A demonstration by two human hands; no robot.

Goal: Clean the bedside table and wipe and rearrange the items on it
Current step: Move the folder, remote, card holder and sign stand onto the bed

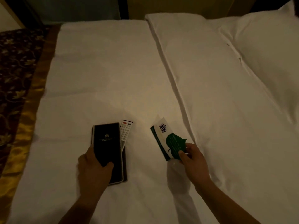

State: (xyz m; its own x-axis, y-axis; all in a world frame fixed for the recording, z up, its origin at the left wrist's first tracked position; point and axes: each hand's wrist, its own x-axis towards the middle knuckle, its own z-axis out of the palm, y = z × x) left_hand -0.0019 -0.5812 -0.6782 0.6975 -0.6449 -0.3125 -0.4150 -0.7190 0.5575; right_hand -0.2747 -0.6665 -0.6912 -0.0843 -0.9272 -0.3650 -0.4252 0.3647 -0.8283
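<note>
— White bed linen (113, 78) filled most of the view, with a pillow (267, 46) at the far right and a patterned runner (17, 78) at the left; no bedside table showed. What might have gone wrong there?

— The soft sheet, I judged. The black folder (107, 147) lay near the middle over a second dark cover (124, 165), with the white remote control (126, 133) tucked at its right edge. A careless lift could have tipped the remote out and onto the floor.

— And the cards?

— The white and green card (159, 136) and the green leaf-shaped card (174, 147) were held by one corner only, tilted above the sheet; they could have slipped apart.

— How were the hands posed?

— The left hand (92, 167) reached forward, thumb closed over the folder's near end, fingers underneath. The right hand (192, 159) pinched both cards between thumb and fingers, wrist turned inward.
</note>
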